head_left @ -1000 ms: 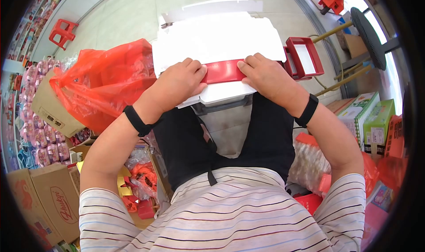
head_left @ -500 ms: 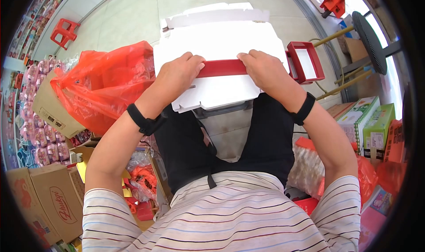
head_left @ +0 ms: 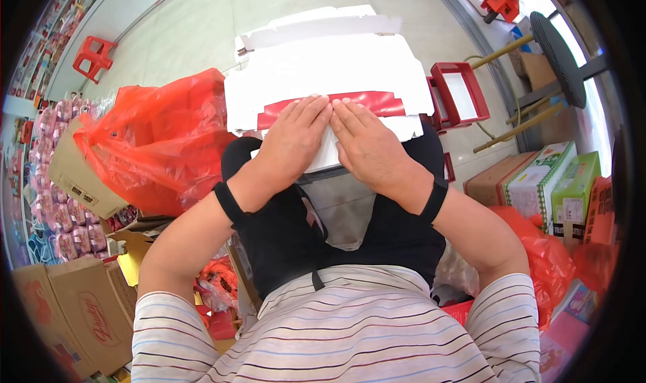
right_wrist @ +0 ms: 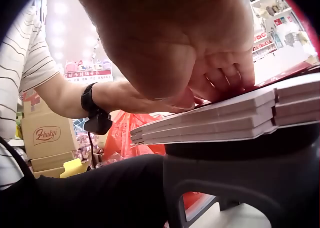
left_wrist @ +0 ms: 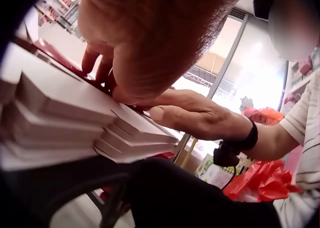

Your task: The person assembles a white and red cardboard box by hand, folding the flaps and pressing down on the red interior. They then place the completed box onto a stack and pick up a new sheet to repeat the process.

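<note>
A stack of flat die-cut white cardboard sheets lies across a dark plastic stool in front of the person's knees. On its top sheet, along the near fold, is a glossy red strip. My left hand and right hand press on the strip at its middle, fingers straight and fingertips meeting. Both wrist views show the fingers laid along the red surface over the sheet edges. The palms hide the strip's near middle part.
Red open trays stand just right of the stack. A large red plastic bag fills the left side. Cardboard cartons sit at lower left, more boxes at right. A small red stool stands far left on the tiled floor.
Both hands have moved inward from the strip's two ends to its middle, and their bent fingers have straightened. The strip's ends now show on either side.
</note>
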Action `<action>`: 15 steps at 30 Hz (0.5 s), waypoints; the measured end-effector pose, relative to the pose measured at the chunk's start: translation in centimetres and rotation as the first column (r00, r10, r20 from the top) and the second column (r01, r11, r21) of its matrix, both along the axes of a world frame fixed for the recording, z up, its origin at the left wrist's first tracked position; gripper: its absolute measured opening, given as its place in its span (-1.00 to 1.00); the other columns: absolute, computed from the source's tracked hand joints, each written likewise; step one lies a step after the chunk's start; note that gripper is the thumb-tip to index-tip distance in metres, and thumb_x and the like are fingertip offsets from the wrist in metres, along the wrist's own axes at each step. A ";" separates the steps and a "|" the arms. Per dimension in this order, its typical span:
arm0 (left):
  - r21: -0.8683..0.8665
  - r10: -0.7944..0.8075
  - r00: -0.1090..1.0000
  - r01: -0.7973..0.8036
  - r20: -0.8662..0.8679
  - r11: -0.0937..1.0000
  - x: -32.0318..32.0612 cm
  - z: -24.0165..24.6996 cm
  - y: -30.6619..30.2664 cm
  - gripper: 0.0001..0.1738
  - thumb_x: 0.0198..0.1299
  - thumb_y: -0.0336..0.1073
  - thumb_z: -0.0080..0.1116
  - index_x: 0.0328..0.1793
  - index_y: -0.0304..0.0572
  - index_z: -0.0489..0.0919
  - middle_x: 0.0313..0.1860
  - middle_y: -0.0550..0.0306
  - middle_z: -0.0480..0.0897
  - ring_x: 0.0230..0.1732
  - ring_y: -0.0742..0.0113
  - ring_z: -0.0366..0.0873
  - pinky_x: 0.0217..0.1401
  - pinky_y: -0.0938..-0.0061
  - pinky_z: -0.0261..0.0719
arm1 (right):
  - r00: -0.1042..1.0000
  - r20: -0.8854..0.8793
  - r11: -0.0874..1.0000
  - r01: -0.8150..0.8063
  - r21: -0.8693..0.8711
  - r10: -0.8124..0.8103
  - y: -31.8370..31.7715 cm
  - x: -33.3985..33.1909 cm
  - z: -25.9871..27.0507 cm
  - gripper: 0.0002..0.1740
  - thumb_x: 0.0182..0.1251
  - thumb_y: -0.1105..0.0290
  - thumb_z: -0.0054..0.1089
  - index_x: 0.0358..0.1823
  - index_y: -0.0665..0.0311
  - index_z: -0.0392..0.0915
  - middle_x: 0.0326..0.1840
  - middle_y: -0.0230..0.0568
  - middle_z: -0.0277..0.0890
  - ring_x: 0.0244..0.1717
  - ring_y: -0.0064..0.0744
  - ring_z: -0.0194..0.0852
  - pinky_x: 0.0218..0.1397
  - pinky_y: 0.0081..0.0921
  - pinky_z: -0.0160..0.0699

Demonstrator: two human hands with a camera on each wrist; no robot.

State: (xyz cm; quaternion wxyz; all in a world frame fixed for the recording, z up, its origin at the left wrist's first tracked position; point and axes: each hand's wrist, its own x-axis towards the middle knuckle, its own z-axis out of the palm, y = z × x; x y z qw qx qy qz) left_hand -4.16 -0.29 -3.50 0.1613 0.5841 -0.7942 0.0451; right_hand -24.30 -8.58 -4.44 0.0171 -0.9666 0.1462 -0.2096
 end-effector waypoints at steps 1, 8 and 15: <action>0.038 0.014 1.000 -0.014 -0.025 0.999 -0.4 0.0 0.7 -0.40 0.45 -0.29 0.23 0.57 -0.28 0.50 0.58 -0.14 0.48 0.64 -0.11 0.39 0.69 0.02 0.33 | 1.000 -0.002 1.000 0.002 0.026 -0.002 0.2 -0.3 0.2 -0.40 0.41 0.35 0.25 0.37 0.64 0.50 0.47 0.26 0.47 0.54 0.14 0.43 0.69 -0.06 0.34; 0.192 0.137 0.990 -0.139 0.021 0.972 0.3 0.9 3.4 -0.35 0.60 -0.11 0.12 0.70 -0.20 0.38 0.73 -0.11 0.33 0.75 -0.10 0.24 0.78 -0.13 0.11 | 1.000 -0.003 0.993 0.024 0.113 -0.023 0.1 -2.0 0.9 -0.41 0.43 0.37 0.29 0.39 0.59 0.50 0.48 0.23 0.47 0.60 0.14 0.37 0.69 -0.08 0.33; 0.158 0.190 0.981 -0.193 0.035 0.968 2.0 1.4 4.8 -0.39 0.59 -0.11 0.14 0.64 -0.21 0.44 0.66 -0.23 0.40 0.71 -0.14 0.29 0.75 -0.10 0.17 | 0.995 -0.007 0.991 0.097 0.088 -0.097 -1.5 -4.6 1.2 -0.45 0.40 0.43 0.30 0.35 0.61 0.53 0.49 0.24 0.47 0.56 0.14 0.43 0.66 -0.08 0.39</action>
